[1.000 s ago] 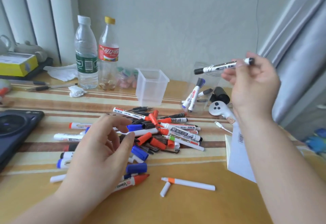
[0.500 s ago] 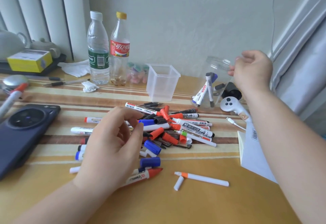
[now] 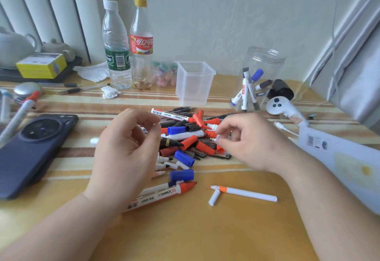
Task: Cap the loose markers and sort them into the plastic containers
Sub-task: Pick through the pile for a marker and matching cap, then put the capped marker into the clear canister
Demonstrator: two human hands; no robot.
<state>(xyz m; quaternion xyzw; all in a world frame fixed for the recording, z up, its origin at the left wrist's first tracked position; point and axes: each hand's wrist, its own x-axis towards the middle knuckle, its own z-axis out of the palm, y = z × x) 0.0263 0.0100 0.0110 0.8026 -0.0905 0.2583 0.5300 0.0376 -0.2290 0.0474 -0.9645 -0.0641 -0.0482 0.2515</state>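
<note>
Both hands over the marker pile (image 3: 185, 137) — right hand (image 3: 246, 141) pinching at a red-capped marker (image 3: 211, 134), left hand (image 3: 127, 147) half-curled, empty, ready to cap.

The left hand (image 3: 125, 153) hides the pile's (image 3: 191, 137) left part; the phone (image 3: 30, 149) and envelope (image 3: 345, 162) run off the picture's edges.

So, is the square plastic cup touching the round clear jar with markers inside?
Apart. The head view shows a clear strip of bare table and wall between the square plastic cup and the round clear jar; they stand side by side.
</note>
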